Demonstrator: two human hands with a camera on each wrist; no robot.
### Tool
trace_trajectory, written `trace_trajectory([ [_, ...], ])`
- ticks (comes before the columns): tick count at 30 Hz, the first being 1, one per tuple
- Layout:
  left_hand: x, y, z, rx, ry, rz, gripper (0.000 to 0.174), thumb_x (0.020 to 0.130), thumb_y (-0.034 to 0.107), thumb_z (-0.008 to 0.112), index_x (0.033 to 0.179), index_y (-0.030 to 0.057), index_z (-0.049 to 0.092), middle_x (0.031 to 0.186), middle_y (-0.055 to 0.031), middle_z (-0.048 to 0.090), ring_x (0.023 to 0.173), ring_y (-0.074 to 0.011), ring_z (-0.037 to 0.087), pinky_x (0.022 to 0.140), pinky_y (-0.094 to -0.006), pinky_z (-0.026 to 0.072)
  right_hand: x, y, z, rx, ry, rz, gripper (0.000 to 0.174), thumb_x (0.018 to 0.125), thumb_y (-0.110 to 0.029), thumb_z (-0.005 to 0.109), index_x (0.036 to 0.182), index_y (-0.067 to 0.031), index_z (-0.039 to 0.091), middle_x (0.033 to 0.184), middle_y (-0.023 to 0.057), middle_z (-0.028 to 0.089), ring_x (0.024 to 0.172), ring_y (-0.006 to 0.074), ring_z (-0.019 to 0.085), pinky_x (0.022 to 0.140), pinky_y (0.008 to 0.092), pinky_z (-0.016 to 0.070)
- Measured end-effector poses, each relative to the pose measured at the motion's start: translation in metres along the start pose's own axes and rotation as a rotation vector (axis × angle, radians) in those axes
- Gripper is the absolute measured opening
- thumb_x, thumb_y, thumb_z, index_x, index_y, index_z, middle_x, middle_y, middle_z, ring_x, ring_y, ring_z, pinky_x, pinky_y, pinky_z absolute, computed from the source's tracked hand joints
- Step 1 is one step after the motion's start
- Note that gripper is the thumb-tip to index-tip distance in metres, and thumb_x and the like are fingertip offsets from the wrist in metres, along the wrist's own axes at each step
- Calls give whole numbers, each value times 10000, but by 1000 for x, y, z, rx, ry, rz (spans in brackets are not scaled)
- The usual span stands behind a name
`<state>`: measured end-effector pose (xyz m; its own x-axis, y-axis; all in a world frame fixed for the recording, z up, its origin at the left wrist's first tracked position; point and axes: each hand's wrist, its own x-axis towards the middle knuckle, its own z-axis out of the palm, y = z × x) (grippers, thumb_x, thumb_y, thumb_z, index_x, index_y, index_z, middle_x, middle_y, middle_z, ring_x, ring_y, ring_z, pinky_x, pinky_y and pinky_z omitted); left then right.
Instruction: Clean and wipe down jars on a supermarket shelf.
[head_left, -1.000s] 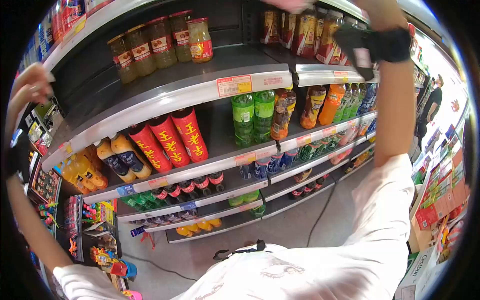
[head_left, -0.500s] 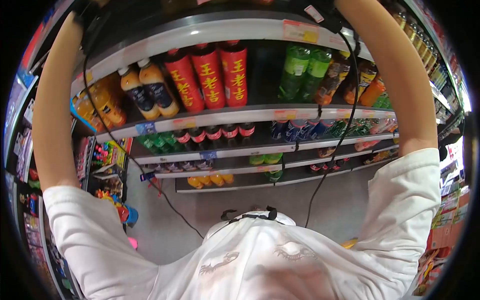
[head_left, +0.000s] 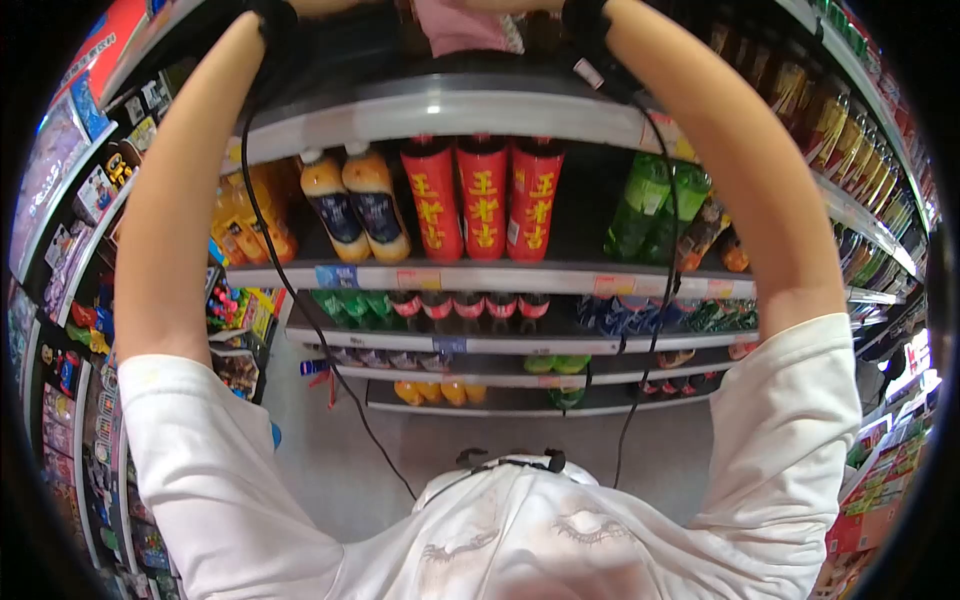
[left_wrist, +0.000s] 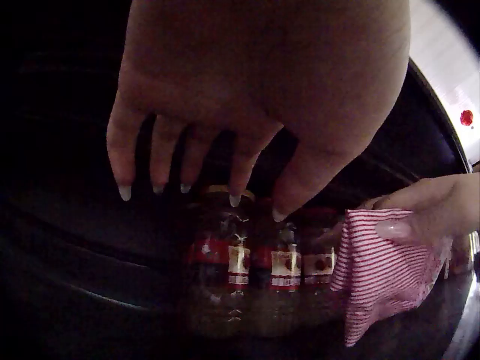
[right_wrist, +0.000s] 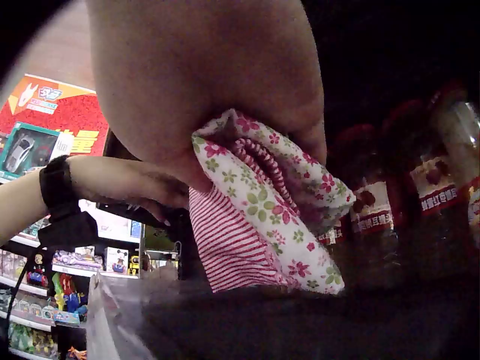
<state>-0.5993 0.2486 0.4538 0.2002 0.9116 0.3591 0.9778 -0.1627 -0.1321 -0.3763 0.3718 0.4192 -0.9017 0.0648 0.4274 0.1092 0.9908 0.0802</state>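
My left hand (left_wrist: pixel 255 90) reaches over a row of glass jars (left_wrist: pixel 285 262) with red and cream labels. Its fingers point down, spread and nearly straight, with the index fingertip and thumb right by the jar lids. Beside the jars, my right hand (right_wrist: pixel 214 82) grips a cloth (right_wrist: pixel 262 217), striped red and white on one face and flowered on the other. The cloth hangs folded from the fingers, and in the left wrist view the right thumb lies across its top. At the head view's top edge the cloth shows pink over the shelf, with both hands mostly cut off.
Below the shelf edge (head_left: pixel 400 120) stand red cylindrical containers (head_left: pixel 482 200), orange-filled bottles (head_left: pixel 375 205) and green bottles (head_left: pixel 640 205). A dark cable (head_left: pixel 270 240) hangs from each wrist. Toys and small packets (head_left: pixel 90 200) line the left side; more bottles (head_left: pixel 850 130) stand at right.
The left hand has come from the far left edge to over the jars. The right hand has moved leftward with the cloth, away from the bottles. The head view has swung too.
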Motion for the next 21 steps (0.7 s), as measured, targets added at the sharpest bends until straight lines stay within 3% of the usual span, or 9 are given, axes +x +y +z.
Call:
trace_trajectory([
  [1,0,-3,0,-42,-45,5,412,896,326,519,1231,91,563,1094,-68,607,1010,-130,553,853,-275,447,3,1,0,4,14,10,314,853,-224,453,951,19,625,888,215,652,776,283,608,723,403,451],
  [3,-12,7,1,-144,-38,-293,564,865,377,561,1337,94,438,1214,-90,545,1022,-140,525,844,-254,425,11,-1,-3,-20,-12,84,322,842,-247,461,904,13,640,843,242,639,767,332,621,704,439,451],
  [9,8,-14,16,-121,161,-156,633,839,360,584,1345,30,393,1330,-196,467,1228,-300,447,1030,-329,335,27,-7,2,-74,202,85,321,824,-241,465,891,11,651,918,287,616,853,423,603,758,469,463],
  [10,2,13,8,-121,136,-186,632,835,338,590,1345,24,389,1343,-211,452,1251,-318,425,1050,-336,314,40,10,10,-191,253,59,295,826,-199,472,936,15,643,922,226,650,819,344,624,749,397,483],
  [13,33,-3,23,-115,313,-115,600,821,266,601,1331,18,404,1339,-221,454,1249,-331,426,1054,-347,315,56,15,7,-360,223,125,472,908,-328,420,1293,-69,509,1415,100,395,1296,269,381,1067,368,307],
  [14,48,-15,33,-113,406,-59,585,817,241,603,1324,17,414,1331,-218,463,1237,-329,438,1045,-348,326,57,12,3,-262,260,73,458,879,-339,410,1208,-69,581,1337,153,474,1229,321,449,1015,371,365],
  [17,62,-18,32,-263,272,-27,523,816,196,586,1290,16,455,1304,-207,491,1207,-325,462,1019,-354,355,55,-18,-9,-308,176,241,455,859,-345,428,1133,-40,622,1199,181,576,1113,337,545,939,380,432],
  [18,65,-21,38,-229,373,134,455,831,172,566,1251,13,489,1273,-193,519,1174,-316,485,992,-350,380,57,-14,-4,-292,266,180,457,836,-359,457,1085,-23,641,1110,201,616,1014,344,597,881,392,470],
  [21,76,-35,45,-322,260,90,437,836,167,566,1241,20,495,1284,-187,509,1185,-307,480,996,-341,377,60,-5,-5,-202,167,238,432,812,-316,484,1107,-41,637,1102,200,618,1008,339,599,879,397,473],
])
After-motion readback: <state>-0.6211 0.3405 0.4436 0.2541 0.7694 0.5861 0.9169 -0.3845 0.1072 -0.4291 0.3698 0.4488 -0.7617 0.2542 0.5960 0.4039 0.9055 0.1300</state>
